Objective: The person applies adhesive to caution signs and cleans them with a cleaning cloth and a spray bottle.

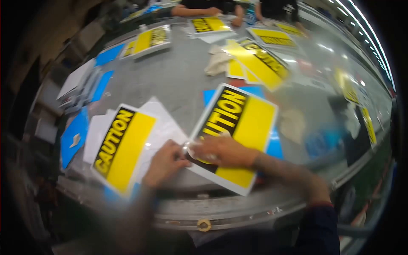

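Observation:
A yellow and black CAUTION sign [248, 123] lies tilted in front of me on a blue sheet [274, 144]. My right hand [221, 151] presses on the sign's black band with its fingers bent over something white, perhaps a cloth. Close beside it, at the sign's left corner, my left hand [166, 163] has its fingers pinched together near a small shiny round thing [186, 147]. To the left, a second CAUTION sign [127, 148] rests over white sheets [163, 119].
More yellow signs [259, 63] and a crumpled cloth [217, 60] lie farther back. A stack of white panels [76, 83] stands at the left edge near blue sheets [74, 136]. Across the table are co-workers' arms [191, 10]. The table's metal edge [255, 212] runs before me.

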`<state>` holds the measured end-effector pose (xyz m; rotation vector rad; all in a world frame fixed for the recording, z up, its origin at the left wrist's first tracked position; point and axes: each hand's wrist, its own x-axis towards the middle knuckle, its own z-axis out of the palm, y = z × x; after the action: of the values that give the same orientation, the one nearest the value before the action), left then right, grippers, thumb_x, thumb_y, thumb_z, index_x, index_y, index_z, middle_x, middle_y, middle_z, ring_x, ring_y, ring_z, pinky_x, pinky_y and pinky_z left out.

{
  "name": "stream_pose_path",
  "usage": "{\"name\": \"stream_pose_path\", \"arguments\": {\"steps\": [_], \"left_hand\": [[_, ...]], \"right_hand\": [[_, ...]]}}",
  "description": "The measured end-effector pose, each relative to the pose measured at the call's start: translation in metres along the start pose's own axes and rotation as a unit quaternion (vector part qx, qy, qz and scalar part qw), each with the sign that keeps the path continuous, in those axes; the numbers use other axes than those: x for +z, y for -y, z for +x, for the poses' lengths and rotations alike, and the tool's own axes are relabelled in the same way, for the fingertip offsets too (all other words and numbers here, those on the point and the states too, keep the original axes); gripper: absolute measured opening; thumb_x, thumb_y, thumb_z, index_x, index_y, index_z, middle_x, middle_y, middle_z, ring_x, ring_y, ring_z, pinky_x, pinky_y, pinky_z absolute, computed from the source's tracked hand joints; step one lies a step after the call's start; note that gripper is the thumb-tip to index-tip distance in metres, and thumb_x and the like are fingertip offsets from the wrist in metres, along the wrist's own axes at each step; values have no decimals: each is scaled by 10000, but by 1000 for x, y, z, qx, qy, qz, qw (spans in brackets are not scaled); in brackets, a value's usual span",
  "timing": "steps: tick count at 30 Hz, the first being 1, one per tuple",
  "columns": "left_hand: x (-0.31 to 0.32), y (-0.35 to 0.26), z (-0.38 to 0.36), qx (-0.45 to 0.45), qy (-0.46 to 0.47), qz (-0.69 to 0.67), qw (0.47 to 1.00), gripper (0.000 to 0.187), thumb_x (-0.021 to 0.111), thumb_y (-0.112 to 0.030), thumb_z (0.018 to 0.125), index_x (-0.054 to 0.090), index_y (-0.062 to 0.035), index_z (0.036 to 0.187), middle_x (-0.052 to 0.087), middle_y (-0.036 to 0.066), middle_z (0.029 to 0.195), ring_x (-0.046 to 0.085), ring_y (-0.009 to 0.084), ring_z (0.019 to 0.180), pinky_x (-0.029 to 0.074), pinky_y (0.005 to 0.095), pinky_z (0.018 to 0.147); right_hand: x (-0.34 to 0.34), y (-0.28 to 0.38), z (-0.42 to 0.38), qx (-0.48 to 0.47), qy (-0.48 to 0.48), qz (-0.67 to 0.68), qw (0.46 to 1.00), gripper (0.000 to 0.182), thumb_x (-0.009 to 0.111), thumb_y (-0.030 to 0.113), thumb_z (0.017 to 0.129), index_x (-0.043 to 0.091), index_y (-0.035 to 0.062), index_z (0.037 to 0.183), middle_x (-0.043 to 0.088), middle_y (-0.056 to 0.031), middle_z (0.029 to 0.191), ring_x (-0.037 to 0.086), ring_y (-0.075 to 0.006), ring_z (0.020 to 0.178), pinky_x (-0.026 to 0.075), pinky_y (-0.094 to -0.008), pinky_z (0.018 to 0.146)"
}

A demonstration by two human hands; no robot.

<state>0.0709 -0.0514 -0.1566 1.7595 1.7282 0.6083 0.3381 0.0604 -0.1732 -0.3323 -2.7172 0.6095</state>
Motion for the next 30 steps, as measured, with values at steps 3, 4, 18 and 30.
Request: {"name": "stream_pose_path", "arguments": {"steps": [3, 4, 18, 30], "left_hand": [[-4, -5, -4, -16, 1, -14, 1000, 323, 964, -221, 781, 698, -62, 870, 654, 91, 1083, 666, 279, 976, 531, 394, 867], [-4, -7, -4, -14, 3, -18, 1000, 322, 962, -222, 782, 699, -60, 869, 655, 92, 1082, 667, 279, 975, 530, 394, 865], [-4, -11, -5, -21, 16, -2, 1000, 318, 909, -261, 816, 682, -48, 882, 628, 95, 1126, 664, 291, 984, 537, 414, 897], [2, -6, -6, -15, -6, 3, 1000, 353, 971, -260, 812, 684, -60, 857, 669, 112, 1129, 670, 325, 1075, 532, 425, 931]], "right_hand": [[-43, -91, 9, 178, -155, 6, 972, 336, 638, 156, 1074, 721, 112, 1397, 736, -136, 1435, 720, -329, 1299, 562, -449, 1119], [-69, -92, 7, 356, -169, 195, 898, 340, 638, 192, 1090, 709, 73, 1400, 754, -149, 1398, 739, -359, 1255, 587, -450, 1077], [-23, -71, -46, 265, -144, 138, 943, 424, 498, 222, 1170, 612, 14, 1521, 577, -188, 1639, 583, -297, 1508, 546, -484, 1154], [-114, -93, -33, 252, -345, 399, 811, 508, 691, 311, 1118, 611, 12, 1521, 709, -151, 1488, 727, -256, 1275, 554, -380, 1107]]}}
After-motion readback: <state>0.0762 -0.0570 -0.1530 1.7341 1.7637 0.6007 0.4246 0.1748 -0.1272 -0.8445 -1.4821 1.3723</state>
